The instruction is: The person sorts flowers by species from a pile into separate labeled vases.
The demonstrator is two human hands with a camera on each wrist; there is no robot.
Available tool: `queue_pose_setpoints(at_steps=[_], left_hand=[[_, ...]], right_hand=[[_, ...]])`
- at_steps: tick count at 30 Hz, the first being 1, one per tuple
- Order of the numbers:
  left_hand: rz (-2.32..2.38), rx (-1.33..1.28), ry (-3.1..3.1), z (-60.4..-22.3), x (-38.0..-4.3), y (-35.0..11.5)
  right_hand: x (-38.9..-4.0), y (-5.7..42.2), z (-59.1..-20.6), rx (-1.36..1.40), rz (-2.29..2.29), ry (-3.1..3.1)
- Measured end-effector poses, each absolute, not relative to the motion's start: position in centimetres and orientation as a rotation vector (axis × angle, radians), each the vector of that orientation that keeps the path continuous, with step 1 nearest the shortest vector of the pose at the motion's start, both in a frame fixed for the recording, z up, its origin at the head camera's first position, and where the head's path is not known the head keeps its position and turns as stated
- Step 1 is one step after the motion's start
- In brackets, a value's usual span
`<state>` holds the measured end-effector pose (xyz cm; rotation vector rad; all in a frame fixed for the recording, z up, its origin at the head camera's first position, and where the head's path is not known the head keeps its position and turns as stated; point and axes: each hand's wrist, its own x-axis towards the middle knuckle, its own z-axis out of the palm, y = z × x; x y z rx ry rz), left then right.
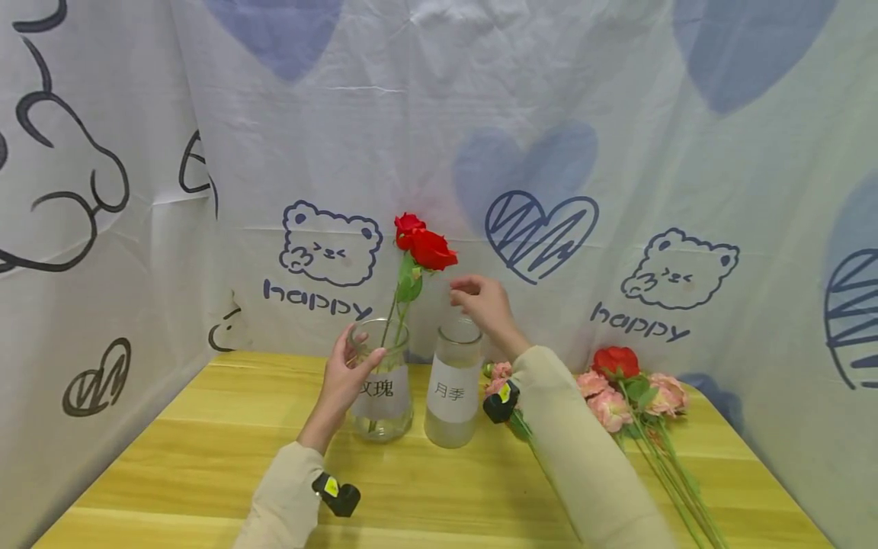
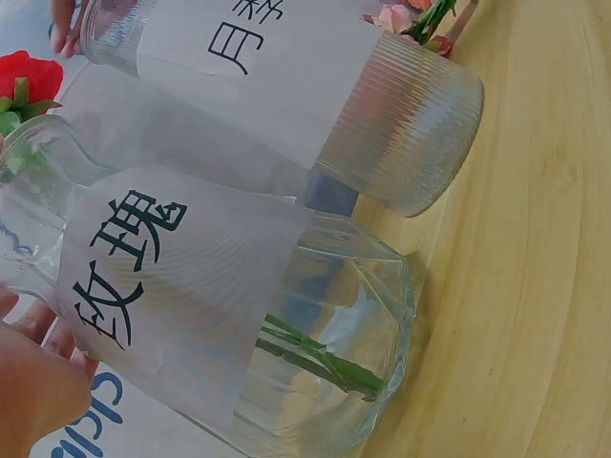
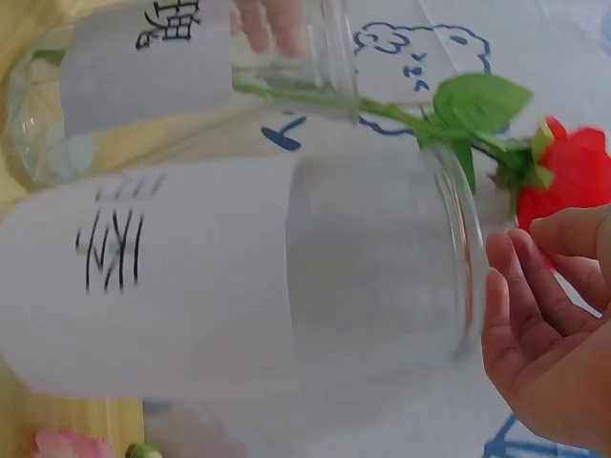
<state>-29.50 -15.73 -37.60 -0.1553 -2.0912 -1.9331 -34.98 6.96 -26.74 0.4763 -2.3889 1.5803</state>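
My left hand (image 1: 343, 381) grips the neck of a glass vase (image 1: 398, 428), its thumb in front and its fingers behind. Two red roses (image 1: 434, 250) stand in this vase; the left wrist view shows their green stems (image 2: 329, 363) reaching near its base. Just right of it stands a ribbed glass vase (image 1: 450, 435) with a different paper label. Above and beside that second vase's mouth hovers my right hand (image 1: 485, 305), its fingers loosely bent and holding nothing. In the right wrist view, the fingertips are close to the ribbed vase's rim (image 3: 466, 258).
On the table's right lie pink flowers (image 1: 610, 409) and another red rose (image 1: 616, 360), their long stems pointing toward the front edge. More pink blooms (image 1: 495, 379) are partly hidden by the right sleeve. A printed cloth (image 1: 411, 114) hangs behind the wooden table (image 1: 185, 457).
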Motion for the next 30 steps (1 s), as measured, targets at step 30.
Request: queue_pose_setpoints(at_steps=[30], left_hand=[[-1.938,-0.176,-2.067,-37.9,-29.6,-16.0]], right_hand=[[-34.4,18.7,-31.9,0.124,1.778,-2.435]])
